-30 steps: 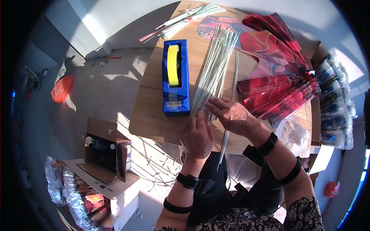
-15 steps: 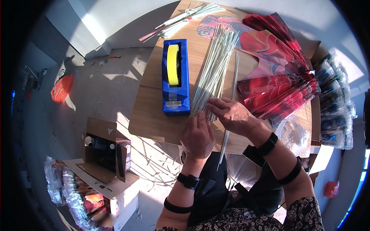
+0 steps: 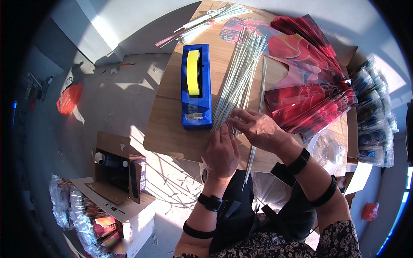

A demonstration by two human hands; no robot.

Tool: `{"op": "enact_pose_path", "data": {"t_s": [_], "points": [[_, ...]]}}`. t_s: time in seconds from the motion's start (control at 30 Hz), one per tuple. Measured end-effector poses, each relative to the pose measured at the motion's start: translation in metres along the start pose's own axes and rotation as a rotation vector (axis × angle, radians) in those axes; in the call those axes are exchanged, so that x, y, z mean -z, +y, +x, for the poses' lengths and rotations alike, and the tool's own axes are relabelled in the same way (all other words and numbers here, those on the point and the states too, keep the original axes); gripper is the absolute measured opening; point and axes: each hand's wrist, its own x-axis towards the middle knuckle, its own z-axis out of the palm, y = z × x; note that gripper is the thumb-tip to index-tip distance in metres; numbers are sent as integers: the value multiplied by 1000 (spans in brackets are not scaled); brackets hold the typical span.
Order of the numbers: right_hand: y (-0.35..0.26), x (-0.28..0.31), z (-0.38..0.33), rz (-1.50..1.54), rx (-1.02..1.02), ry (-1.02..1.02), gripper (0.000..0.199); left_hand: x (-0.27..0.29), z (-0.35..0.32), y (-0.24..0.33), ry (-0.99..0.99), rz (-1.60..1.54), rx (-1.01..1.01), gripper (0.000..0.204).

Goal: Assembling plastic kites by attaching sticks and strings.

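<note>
A loose bundle of thin pale rods lies lengthwise on the wooden table, fanned at its near end. Over those near ends my right hand has its fingers curled and pinched on the rods. Close beside it, at the table's front, my left hand is closed, its thumb and fingertips together; what they hold is too small to make out. Left of the bundle stands a blue tape dispenser with a yellow roll. A few separate rods lie to the right, reaching past the front edge beneath my right hand.
Red printed film sheets spread over the table's right side, near a clear plastic tub. More rods lie at the far left corner. Bagged packets fill a carton at right. An open cardboard box stands low at left.
My right fingertips have shifted slightly left, closer to the left fingertips. My left hand and the things on the table look nearly the same.
</note>
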Motion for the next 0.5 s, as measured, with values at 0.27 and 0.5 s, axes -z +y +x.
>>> {"op": "enact_pose_path", "data": {"t_s": [0.27,0.5], "points": [[0,-4,-3,8,-33,-9,37,0,0,0,16,-11,-2,39],[4,-7,-6,-41,12,11,33,1,0,1,3,-8,-2,40]]}}
